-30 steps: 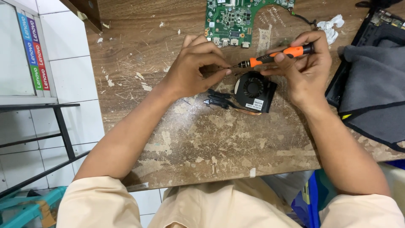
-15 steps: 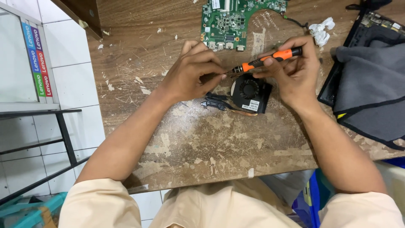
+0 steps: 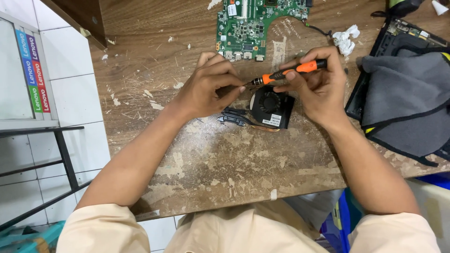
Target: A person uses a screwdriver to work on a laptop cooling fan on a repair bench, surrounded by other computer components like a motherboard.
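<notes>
A worn, paint-flecked wooden table [image 3: 225,164] lies under both hands. Right of the grip, a grey cloth [image 3: 408,103] covers a black laptop shell [image 3: 398,40], cut off at the frame edge. Beyond the fingers lies a green circuit board [image 3: 258,23], its top cropped. Just below the grip sits a black cooling fan with heat pipe [image 3: 269,108]. The right hand [image 3: 321,91] wraps its fingers around an orange-and-black screwdriver [image 3: 290,72]. The left hand [image 3: 208,89] pinches at the metal tip; anything held there is too small to see.
</notes>
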